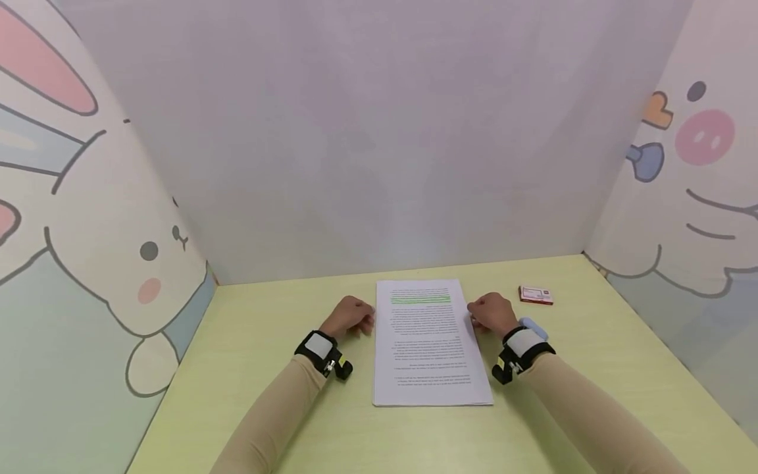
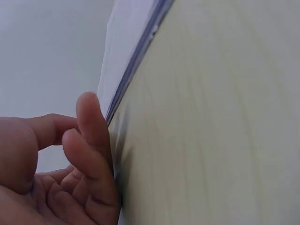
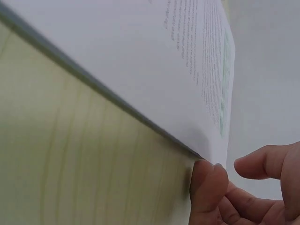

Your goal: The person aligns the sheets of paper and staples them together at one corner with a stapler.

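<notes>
Yellow-green table, walled by a plain far panel and cartoon-animal panels left and right. Stack of printed paper lies flat at table centre, green-highlighted lines near its far end. Left hand rests on the table at the stack's left edge, fingers loosely curled, tips touching the edge, gripping nothing. Right hand likewise at the right edge, curled fingertips against it. Small red-and-white box lies far right, apart from the stack.
</notes>
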